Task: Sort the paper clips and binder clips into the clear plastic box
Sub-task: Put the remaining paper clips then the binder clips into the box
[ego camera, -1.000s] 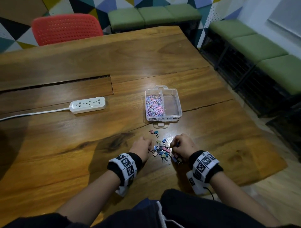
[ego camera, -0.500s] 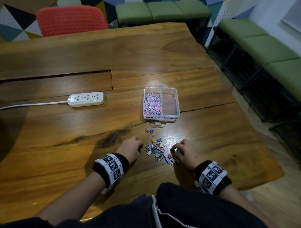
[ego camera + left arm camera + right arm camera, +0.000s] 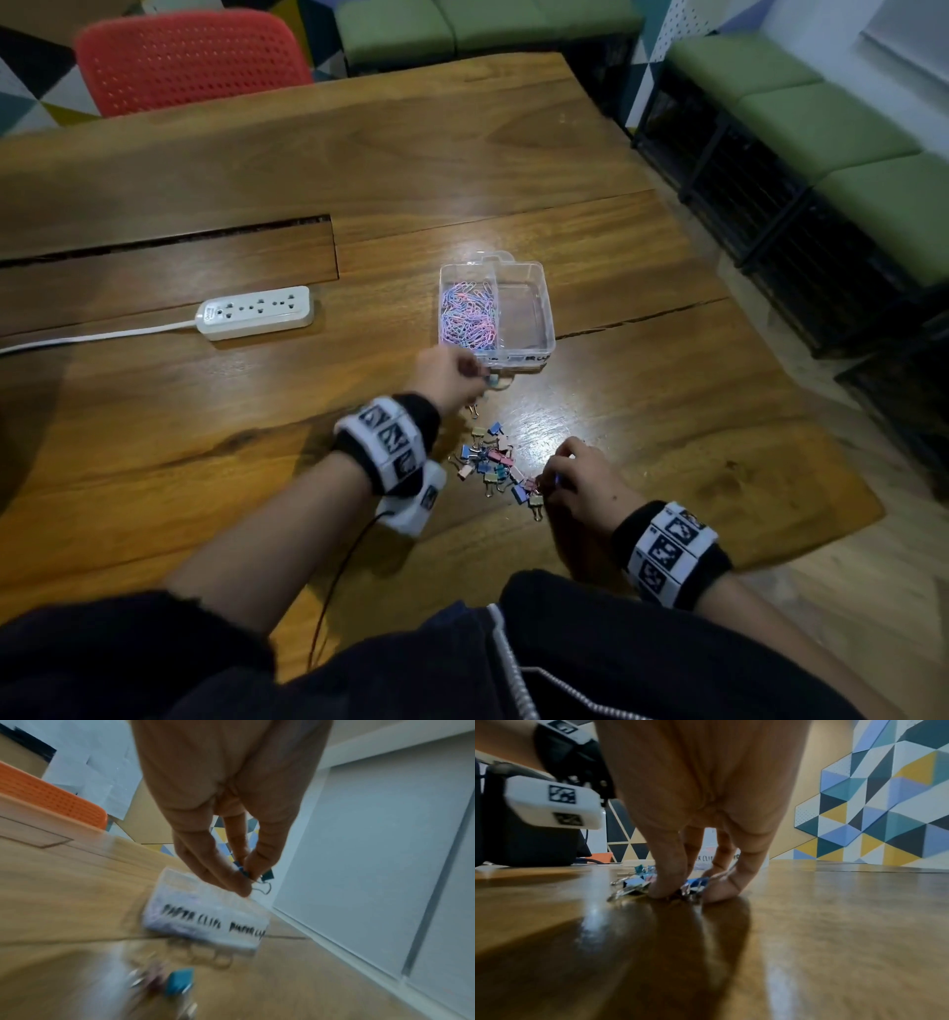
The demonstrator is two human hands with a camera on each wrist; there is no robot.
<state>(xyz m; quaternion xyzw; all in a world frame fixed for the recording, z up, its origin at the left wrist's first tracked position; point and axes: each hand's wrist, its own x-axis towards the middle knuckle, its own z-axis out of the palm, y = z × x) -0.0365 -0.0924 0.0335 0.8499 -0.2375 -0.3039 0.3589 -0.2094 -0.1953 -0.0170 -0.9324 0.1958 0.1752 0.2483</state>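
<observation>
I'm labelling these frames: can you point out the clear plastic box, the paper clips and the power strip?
clear plastic box [image 3: 548, 308]: head view, right wall of its bare compartment.
paper clips [image 3: 466, 318]: head view, middle of the heap.
power strip [image 3: 255, 312]: head view, socket face.

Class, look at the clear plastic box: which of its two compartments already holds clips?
The left compartment of the clear plastic box, filled with pink, blue and purple paper clips. The right compartment, across the divider, shows only bare plastic.
</observation>
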